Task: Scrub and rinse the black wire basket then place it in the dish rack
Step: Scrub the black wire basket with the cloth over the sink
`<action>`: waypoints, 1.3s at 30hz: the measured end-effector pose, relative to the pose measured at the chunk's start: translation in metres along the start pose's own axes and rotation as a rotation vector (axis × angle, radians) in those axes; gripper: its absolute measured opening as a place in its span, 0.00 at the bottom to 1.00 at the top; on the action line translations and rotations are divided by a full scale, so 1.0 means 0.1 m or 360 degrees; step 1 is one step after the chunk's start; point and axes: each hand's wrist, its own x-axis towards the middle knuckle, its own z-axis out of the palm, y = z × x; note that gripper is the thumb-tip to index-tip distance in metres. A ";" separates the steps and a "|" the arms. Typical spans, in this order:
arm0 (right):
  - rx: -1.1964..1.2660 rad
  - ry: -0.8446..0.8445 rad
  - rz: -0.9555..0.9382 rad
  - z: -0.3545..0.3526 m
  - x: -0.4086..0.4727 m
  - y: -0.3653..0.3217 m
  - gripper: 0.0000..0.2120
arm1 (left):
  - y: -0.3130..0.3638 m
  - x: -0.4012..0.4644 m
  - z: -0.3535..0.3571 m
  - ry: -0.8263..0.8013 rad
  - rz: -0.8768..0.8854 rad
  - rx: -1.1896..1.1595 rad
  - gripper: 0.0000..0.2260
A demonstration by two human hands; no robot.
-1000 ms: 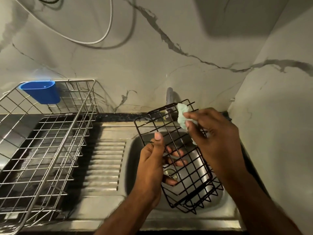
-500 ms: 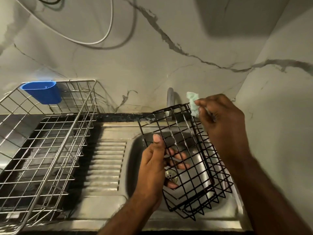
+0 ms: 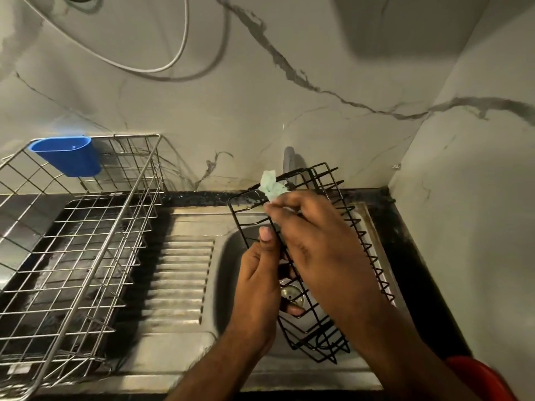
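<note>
The black wire basket (image 3: pixel 356 227) is held tilted over the steel sink (image 3: pixel 228 256). My left hand (image 3: pixel 260 282) grips its left side, thumb up on the rim and fingers curled through the wires. My right hand (image 3: pixel 315 241) pinches a small pale green scrub cloth (image 3: pixel 272 186) and presses it against the basket's top left rim. The right hand and forearm hide the basket's middle. The steel dish rack (image 3: pixel 81 241) stands at the left.
A blue plastic cup holder (image 3: pixel 68 156) hangs on the dish rack's back edge. A ribbed drainboard (image 3: pixel 179 279) lies between rack and sink. The tap (image 3: pixel 289 159) rises behind the basket. A marble wall closes the right side. A red object (image 3: pixel 480 377) shows bottom right.
My right hand has moved the green cloth from the basket's top right corner leftward to its top left rim. The basket has tilted slightly. My left hand keeps its grip.
</note>
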 end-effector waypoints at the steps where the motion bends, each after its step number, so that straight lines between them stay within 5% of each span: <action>1: 0.0005 -0.0020 -0.0038 0.00 0.01 0.01 0.18 | 0.01 0.00 -0.01 -0.0003 0.0003 -0.0003 0.23; 7: -0.0195 0.0153 -0.0019 -0.08 0.08 0.14 0.21 | 0.03 0.00 -0.04 -0.0038 0.0027 0.0007 0.25; 10: -0.0226 0.0006 -0.0007 -0.08 0.07 0.15 0.22 | 0.02 -0.02 -0.04 -0.0050 0.0040 0.0032 0.26; 14: -0.0620 0.0091 -0.0148 -0.08 0.01 0.06 0.20 | 0.03 -0.03 -0.03 -0.0108 0.0099 0.0031 0.26; 19: -0.0136 0.0303 0.0062 -0.12 0.05 0.18 0.13 | 0.01 -0.03 -0.06 -0.0168 0.0108 0.0166 0.20; 26: -0.0290 0.0487 0.0140 -0.38 0.18 0.40 0.12 | -0.04 -0.04 -0.07 -0.0283 0.0004 0.0168 0.13; 39: -0.0633 -0.0170 -0.0551 -0.22 0.06 0.28 0.23 | 0.05 0.01 -0.13 -0.0341 0.0087 -0.0042 0.10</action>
